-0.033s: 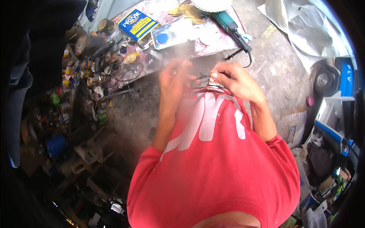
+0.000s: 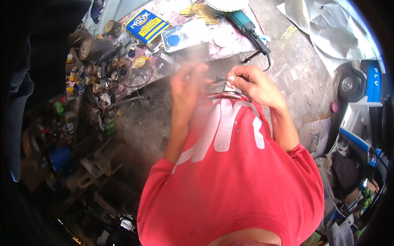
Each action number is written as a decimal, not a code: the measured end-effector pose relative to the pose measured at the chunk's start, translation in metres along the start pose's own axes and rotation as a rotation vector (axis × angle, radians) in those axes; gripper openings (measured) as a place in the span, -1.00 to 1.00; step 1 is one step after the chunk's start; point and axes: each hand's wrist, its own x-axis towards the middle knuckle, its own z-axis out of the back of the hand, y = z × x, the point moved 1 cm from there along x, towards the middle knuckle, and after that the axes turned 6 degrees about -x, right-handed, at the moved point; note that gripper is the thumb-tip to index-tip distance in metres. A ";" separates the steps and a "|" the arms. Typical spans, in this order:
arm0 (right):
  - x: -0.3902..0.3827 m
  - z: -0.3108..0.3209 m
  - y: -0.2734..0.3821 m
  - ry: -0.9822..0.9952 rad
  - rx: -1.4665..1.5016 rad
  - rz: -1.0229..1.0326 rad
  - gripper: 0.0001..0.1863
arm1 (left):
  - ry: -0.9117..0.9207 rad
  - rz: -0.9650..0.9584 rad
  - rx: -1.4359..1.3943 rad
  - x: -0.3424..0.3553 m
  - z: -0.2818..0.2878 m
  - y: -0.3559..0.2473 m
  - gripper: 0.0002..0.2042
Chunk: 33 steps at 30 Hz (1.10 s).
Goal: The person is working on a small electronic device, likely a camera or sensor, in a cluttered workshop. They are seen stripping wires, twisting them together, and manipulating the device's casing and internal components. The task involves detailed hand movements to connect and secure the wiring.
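Note:
My right hand is in front of my red shirt's hem, its thumb and fingers pinched together on a thin dark cord. That cord runs in loose, tangled strands toward my left hand. A small whitish piece shows just below the right fingertips; I cannot make out what it is. Facing it, my left hand has its fingers curled in, but a hazy smear in the picture blurs them. Whether the left fingers grip the cord's other end cannot be seen. Dark cord also lies along the shirt hem.
Ahead stands a paint-stained table with a blue and yellow can, a clear tray and a green angle grinder. Many small cans crowd the left. On the right are crumpled silver sheeting and blue-and-white vehicle parts.
The right fingers have shifted slightly, and more of the small whitish piece shows beneath them. The whole view has moved a little; the left hand keeps nearly the same pose.

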 end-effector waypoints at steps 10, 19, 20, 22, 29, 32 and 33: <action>-0.029 0.012 -0.005 -0.006 0.300 -0.175 -0.70 | 0.198 -0.912 0.596 -0.016 -0.027 0.009 -0.74; -0.054 0.018 -0.004 -0.081 0.113 -0.126 -0.80 | 0.291 -0.909 0.563 -0.010 -0.036 0.008 -0.87; -0.055 0.018 -0.005 -0.089 0.088 -0.124 -0.82 | 0.291 -0.849 0.539 -0.013 -0.037 0.007 -0.88; -0.057 0.016 -0.006 -0.133 0.080 -0.059 -0.85 | 0.300 -0.701 0.483 -0.018 -0.040 0.008 -0.91; -0.061 0.015 0.006 -0.222 -0.372 0.318 -0.89 | 0.291 0.171 0.021 -0.014 -0.019 0.035 -0.90; -0.067 0.019 0.007 -0.218 -0.456 0.367 -0.90 | 0.206 0.185 -0.138 -0.005 -0.003 0.037 -0.88; -0.067 0.020 0.005 -0.242 -0.427 0.373 -0.90 | 0.183 0.153 -0.166 -0.004 -0.001 0.034 -0.88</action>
